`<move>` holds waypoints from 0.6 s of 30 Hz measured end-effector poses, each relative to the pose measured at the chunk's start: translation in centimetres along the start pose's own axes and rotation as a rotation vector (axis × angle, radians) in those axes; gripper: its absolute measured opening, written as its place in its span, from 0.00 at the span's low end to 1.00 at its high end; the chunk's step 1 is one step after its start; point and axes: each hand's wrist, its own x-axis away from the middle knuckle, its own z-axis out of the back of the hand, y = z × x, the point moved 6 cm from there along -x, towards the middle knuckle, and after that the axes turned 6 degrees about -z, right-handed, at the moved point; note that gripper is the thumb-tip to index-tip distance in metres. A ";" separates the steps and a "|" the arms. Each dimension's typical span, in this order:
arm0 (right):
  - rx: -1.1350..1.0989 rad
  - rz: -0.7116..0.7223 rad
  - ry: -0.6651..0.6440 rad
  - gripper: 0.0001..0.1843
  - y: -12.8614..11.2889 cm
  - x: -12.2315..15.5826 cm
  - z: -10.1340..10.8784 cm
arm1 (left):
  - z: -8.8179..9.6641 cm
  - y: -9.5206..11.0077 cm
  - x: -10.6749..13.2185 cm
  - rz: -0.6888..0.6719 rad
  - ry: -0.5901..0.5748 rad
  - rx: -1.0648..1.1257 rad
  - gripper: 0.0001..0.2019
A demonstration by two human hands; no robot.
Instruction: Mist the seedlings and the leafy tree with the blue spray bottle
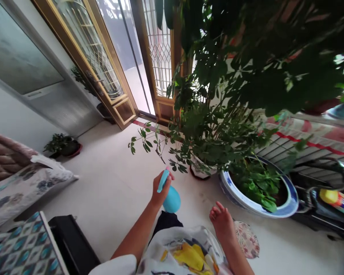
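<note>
My left hand [158,194] is closed around the neck of a light blue spray bottle [172,199]. Its round body hangs below the fingers, and the pinkish nozzle points forward toward the plant. Just ahead of the nozzle, thin leafy branches of a tall green potted plant [200,122] reach out over the floor. My right hand [223,219] is held low on the right with loosely curled fingers, a little apart, and nothing in them. It is nearest to a round floral mat [247,239] and a blue-and-white pot [232,196] of low leafy greens [265,187].
Gold-framed glass doors [114,76] stand partly open ahead. At left are a small potted plant [64,145], a floral cushion [37,179] and a patterned table top [25,248]. A black metal frame [318,206] holding a yellow-capped bottle [336,200] stands at right.
</note>
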 end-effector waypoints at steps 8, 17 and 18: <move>0.206 -0.105 -0.209 0.25 -0.4 -3.4 -11.3 | -5.0 1.2 -6.9 0.018 -0.151 0.074 0.18; 0.447 -0.111 -0.351 0.28 -5.9 -8.6 -12.6 | -7.3 9.7 -16.5 -0.181 0.095 0.115 0.23; 0.453 -0.102 -0.353 0.28 -6.1 -8.9 -12.8 | -7.0 10.7 -17.6 -0.218 0.093 0.108 0.21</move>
